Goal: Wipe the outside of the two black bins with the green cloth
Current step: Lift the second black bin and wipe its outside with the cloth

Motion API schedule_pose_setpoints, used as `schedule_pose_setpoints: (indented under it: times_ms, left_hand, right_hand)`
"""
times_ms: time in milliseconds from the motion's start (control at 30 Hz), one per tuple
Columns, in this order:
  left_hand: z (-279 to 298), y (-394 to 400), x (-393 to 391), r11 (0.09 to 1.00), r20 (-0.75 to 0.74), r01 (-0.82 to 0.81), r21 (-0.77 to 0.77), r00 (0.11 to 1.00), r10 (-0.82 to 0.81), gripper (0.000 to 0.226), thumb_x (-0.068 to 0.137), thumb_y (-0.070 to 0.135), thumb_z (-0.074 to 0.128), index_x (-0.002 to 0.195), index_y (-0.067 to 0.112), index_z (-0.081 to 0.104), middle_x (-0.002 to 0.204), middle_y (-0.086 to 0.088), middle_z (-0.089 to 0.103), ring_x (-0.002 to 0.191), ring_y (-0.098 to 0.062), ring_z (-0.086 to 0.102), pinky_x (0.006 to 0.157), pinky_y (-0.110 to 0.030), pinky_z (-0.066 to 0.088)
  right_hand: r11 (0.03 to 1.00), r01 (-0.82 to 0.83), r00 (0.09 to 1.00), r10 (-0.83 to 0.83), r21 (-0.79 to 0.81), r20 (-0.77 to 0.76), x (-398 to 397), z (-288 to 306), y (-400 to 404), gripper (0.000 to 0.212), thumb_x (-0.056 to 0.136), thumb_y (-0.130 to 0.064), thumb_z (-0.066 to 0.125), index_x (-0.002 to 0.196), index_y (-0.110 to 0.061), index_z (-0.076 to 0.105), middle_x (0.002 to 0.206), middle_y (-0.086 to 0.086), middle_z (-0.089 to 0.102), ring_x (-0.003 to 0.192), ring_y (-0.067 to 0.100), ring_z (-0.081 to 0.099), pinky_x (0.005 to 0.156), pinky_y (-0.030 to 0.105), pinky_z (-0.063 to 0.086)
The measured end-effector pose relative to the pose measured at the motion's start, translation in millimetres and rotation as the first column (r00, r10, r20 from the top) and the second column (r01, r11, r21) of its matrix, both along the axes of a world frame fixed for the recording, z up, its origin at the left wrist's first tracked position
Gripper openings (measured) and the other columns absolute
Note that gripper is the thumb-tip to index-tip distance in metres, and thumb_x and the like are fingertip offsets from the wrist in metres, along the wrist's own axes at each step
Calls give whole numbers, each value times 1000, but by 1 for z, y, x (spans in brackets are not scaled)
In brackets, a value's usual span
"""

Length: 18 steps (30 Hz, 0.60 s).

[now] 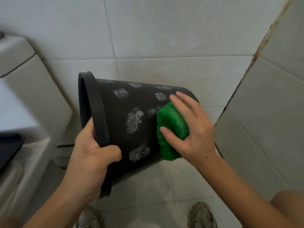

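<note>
A black bin is held on its side in mid-air, its open mouth facing left. Several whitish smudges mark its outer wall. My left hand grips the rim at the lower left, thumb on the outside. A folded green cloth lies against the bin's wall near its base. My right hand holds the cloth there, fingers spread over it and thumb curled round its near edge. Only one bin is in view.
A white toilet with its cistern stands at the left, a dark lid at its lower edge. Grey tiled walls rise behind and at the right. My shoes stand on the tiled floor below.
</note>
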<state>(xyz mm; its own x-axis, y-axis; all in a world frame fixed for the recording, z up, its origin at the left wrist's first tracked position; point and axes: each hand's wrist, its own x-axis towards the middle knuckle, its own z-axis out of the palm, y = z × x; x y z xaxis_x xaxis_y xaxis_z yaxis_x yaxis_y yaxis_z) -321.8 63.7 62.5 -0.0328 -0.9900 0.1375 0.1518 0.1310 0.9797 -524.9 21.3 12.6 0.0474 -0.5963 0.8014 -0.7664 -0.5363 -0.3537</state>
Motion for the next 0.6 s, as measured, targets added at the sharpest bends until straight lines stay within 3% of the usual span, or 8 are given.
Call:
schedule_pose_setpoints:
  times_ms: [67,133,233,300,367,500,533,600]
  left_hand:
    - [0,1,-2,1000,0,9,-3,1000,-9,60,46,-9,47,80,33,73,74,-5,68,66,-19,65,51,-22,51]
    - [0,1,-7,999,33,24,-27,999,-23,63,46,-10,46,80,36,73,69,1,66,63,-13,63,50,-19,49]
    - [0,0,-14,997,81,49,-62,996,-44,66,48,-10,45,87,38,71,69,5,66,64,-9,62,51,-17,49]
    - [0,-1,-16,996,58,71,-57,996,-67,66,48,-10,45,87,37,71,68,4,66,63,-10,62,51,-19,49]
    - [-1,-2,-15,996,50,86,-30,995,-84,65,48,-10,46,83,38,72,63,3,63,57,-10,58,48,-19,47]
    - [0,-1,-19,990,89,143,-19,986,-141,62,49,-12,44,96,22,65,62,13,66,56,1,61,48,-11,46]
    - [-1,0,-21,989,103,147,-28,984,-143,61,48,-12,44,97,21,62,61,14,65,55,2,61,47,-9,44]
    - [-3,-2,-18,992,86,121,-23,989,-119,62,47,-11,44,93,23,67,60,8,64,53,-2,58,46,-11,43]
  right_hand:
    - [999,53,983,-54,9,174,-1,4,-5,52,84,-39,66,122,-6,58,127,8,58,116,11,52,100,11,36]
    - [993,118,962,-113,-3,247,0,11,-11,39,83,-32,66,109,-3,66,119,11,61,109,7,53,95,5,34]
    - [994,72,972,-53,-78,227,16,15,-5,32,83,-24,68,106,-1,71,116,13,64,107,18,61,97,17,42]
    - [987,-75,992,88,-144,88,32,16,6,31,83,-23,69,105,0,72,115,15,65,107,25,63,97,31,49]
    - [974,-174,985,169,-145,-41,35,22,9,30,85,-25,69,105,-3,73,114,13,67,105,24,65,93,34,52]
    - [991,37,970,-67,129,234,14,43,-23,28,82,-37,65,102,-21,74,102,-6,66,92,2,59,86,27,49]
    - [987,56,967,-91,152,239,13,43,-25,28,81,-38,65,102,-22,74,101,-7,65,91,2,58,85,28,49]
    - [998,-38,986,27,60,163,24,36,-14,30,81,-34,66,103,-16,74,107,-1,65,97,10,61,87,31,50]
